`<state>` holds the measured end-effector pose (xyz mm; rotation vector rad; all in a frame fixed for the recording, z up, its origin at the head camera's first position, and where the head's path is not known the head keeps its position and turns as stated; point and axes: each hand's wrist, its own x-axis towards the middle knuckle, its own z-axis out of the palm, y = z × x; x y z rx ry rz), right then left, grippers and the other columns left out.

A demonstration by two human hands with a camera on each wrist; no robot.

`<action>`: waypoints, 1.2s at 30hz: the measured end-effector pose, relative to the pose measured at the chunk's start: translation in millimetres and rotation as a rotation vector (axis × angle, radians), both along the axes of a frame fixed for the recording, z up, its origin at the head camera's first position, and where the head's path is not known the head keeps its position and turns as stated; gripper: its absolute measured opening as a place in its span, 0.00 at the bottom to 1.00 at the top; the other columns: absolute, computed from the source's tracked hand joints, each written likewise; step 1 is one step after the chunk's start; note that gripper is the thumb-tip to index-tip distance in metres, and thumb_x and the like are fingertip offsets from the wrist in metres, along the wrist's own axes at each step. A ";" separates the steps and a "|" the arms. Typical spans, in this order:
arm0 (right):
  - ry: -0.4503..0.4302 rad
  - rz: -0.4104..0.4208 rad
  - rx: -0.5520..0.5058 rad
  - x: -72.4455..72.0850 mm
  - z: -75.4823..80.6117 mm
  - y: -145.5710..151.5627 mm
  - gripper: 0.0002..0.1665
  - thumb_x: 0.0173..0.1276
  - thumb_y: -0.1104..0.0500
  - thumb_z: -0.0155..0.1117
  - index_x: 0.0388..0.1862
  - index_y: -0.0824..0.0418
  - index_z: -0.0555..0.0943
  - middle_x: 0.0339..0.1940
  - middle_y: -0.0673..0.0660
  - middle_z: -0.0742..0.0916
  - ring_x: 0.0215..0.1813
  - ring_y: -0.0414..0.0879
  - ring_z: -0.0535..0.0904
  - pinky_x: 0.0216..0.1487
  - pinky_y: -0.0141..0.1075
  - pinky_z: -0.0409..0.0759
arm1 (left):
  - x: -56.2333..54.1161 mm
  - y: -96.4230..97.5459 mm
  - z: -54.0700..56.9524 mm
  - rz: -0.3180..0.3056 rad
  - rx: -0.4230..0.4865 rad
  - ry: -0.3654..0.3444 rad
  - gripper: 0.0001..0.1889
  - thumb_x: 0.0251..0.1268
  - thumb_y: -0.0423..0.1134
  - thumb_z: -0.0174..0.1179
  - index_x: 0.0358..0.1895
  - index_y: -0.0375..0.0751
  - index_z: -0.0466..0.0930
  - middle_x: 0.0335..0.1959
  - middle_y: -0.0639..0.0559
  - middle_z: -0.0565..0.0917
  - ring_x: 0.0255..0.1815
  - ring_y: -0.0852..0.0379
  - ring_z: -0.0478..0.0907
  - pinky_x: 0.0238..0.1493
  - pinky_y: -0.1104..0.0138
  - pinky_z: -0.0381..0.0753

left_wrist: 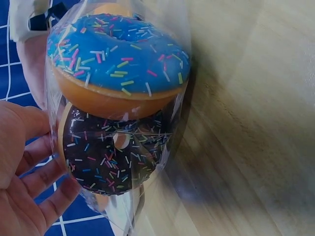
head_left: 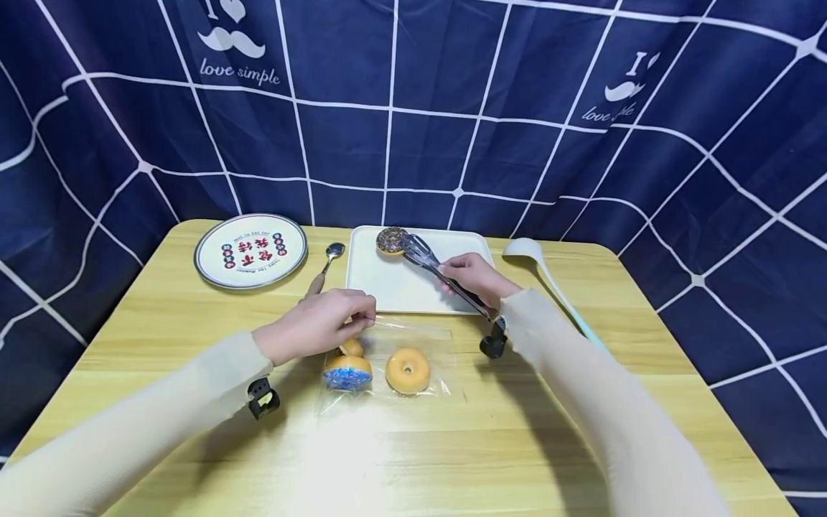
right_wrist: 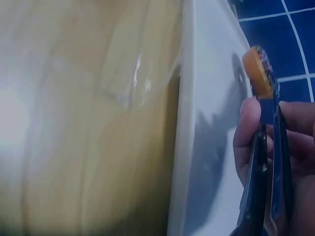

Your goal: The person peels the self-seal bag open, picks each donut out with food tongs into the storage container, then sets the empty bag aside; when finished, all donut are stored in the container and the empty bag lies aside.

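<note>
My right hand (head_left: 479,276) grips dark serving tongs (head_left: 462,291). Between their tips is a chocolate doughnut (head_left: 391,240) with sprinkles, over the white tray (head_left: 368,287); its edge and tan base (right_wrist: 256,73) show in the right wrist view. My left hand (head_left: 319,323) pinches a clear plastic bag (head_left: 446,359) near its tray-side end, fingertips at the film beside a dark sprinkled doughnut (left_wrist: 110,162). Also in the bag are a blue-iced doughnut (left_wrist: 118,59), and a ring doughnut (head_left: 408,370) showing its plain tan side. The left hand partly hides the bag's left part.
A white plate (head_left: 226,244) with red lettering lies at the back left. Beside the tray's left edge is a spoon (head_left: 334,250) with a brown handle, partly behind the left hand. To the tray's right lies a white ladle (head_left: 526,248) with a mint handle. A blue checked curtain (head_left: 426,143) borders the table.
</note>
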<state>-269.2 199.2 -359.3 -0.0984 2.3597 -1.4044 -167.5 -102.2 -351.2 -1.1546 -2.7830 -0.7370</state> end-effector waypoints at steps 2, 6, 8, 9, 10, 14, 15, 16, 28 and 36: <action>-0.014 -0.014 0.008 -2.8 1.6 -8.4 0.21 0.84 0.60 0.52 0.56 0.79 0.80 0.24 0.49 0.85 0.25 0.36 0.79 0.33 0.26 0.77 | -0.5 -0.2 -0.1 0.003 0.002 0.000 0.05 0.75 0.37 0.65 0.37 0.50 0.82 0.33 0.65 0.83 0.33 0.67 0.77 0.68 0.18 0.51; -0.048 -0.027 0.035 -6.4 3.1 -19.8 0.21 0.84 0.60 0.52 0.55 0.78 0.81 0.24 0.49 0.86 0.25 0.36 0.79 0.34 0.26 0.78 | 0.1 -1.2 -1.2 0.011 -0.011 -0.011 0.06 0.75 0.37 0.64 0.36 0.51 0.82 0.31 0.65 0.81 0.32 0.67 0.76 0.69 0.18 0.48; -0.070 -0.033 0.046 -6.8 5.1 -22.7 0.21 0.84 0.59 0.52 0.55 0.77 0.82 0.24 0.50 0.86 0.26 0.37 0.79 0.35 0.27 0.78 | 1.3 -1.7 -0.9 0.011 -0.022 -0.008 0.07 0.75 0.36 0.64 0.34 0.52 0.81 0.30 0.66 0.80 0.31 0.68 0.76 0.69 0.18 0.48; -0.079 -0.034 0.050 -7.1 6.2 -23.7 0.21 0.84 0.59 0.52 0.55 0.77 0.82 0.24 0.50 0.86 0.26 0.37 0.80 0.35 0.27 0.78 | 1.1 -1.8 -1.4 0.005 -0.020 -0.004 0.08 0.75 0.36 0.64 0.34 0.52 0.81 0.31 0.65 0.80 0.31 0.68 0.76 0.70 0.21 0.54; -0.086 -0.035 0.052 -7.7 7.1 -24.3 0.21 0.84 0.59 0.52 0.55 0.77 0.82 0.24 0.50 0.86 0.26 0.38 0.80 0.35 0.28 0.79 | 0.7 -2.1 -1.9 -0.002 -0.017 0.000 0.08 0.74 0.35 0.64 0.34 0.52 0.81 0.31 0.65 0.81 0.32 0.68 0.76 0.69 0.25 0.60; -0.098 -0.035 0.059 -7.9 11.1 -25.9 0.21 0.84 0.59 0.53 0.56 0.77 0.82 0.23 0.50 0.86 0.26 0.38 0.79 0.35 0.28 0.78 | -1.0 -2.2 -3.0 -0.028 0.004 0.019 0.06 0.74 0.34 0.64 0.36 0.50 0.81 0.34 0.61 0.83 0.33 0.66 0.77 0.54 0.49 0.79; -0.101 -0.035 0.061 -7.7 11.5 -25.8 0.21 0.84 0.59 0.53 0.56 0.77 0.81 0.23 0.50 0.86 0.26 0.38 0.79 0.35 0.28 0.78 | -1.9 -2.2 -3.5 -0.032 0.010 0.020 0.06 0.73 0.34 0.64 0.36 0.50 0.81 0.34 0.60 0.84 0.34 0.66 0.77 0.50 0.54 0.80; -0.105 -0.039 0.063 -7.3 11.9 -25.4 0.21 0.84 0.59 0.53 0.57 0.77 0.81 0.23 0.50 0.86 0.26 0.38 0.79 0.35 0.28 0.77 | -2.2 -2.3 -3.6 -0.034 0.010 0.020 0.06 0.73 0.34 0.64 0.37 0.50 0.81 0.34 0.60 0.84 0.34 0.66 0.77 0.48 0.56 0.80; -0.099 -0.052 0.062 -6.7 11.6 -16.3 0.22 0.84 0.58 0.53 0.60 0.76 0.80 0.27 0.50 0.87 0.26 0.36 0.80 0.34 0.27 0.77 | -1.2 -2.3 -4.9 -0.004 0.007 0.008 0.05 0.74 0.36 0.64 0.38 0.50 0.82 0.34 0.64 0.83 0.34 0.66 0.78 0.66 0.31 0.67; -0.009 0.009 0.058 3.7 13.1 14.8 0.22 0.84 0.57 0.54 0.58 0.77 0.78 0.27 0.48 0.85 0.28 0.36 0.77 0.32 0.28 0.76 | -1.5 0.4 -7.0 -0.010 0.015 0.003 0.05 0.74 0.36 0.64 0.37 0.51 0.82 0.34 0.63 0.83 0.34 0.66 0.78 0.64 0.36 0.70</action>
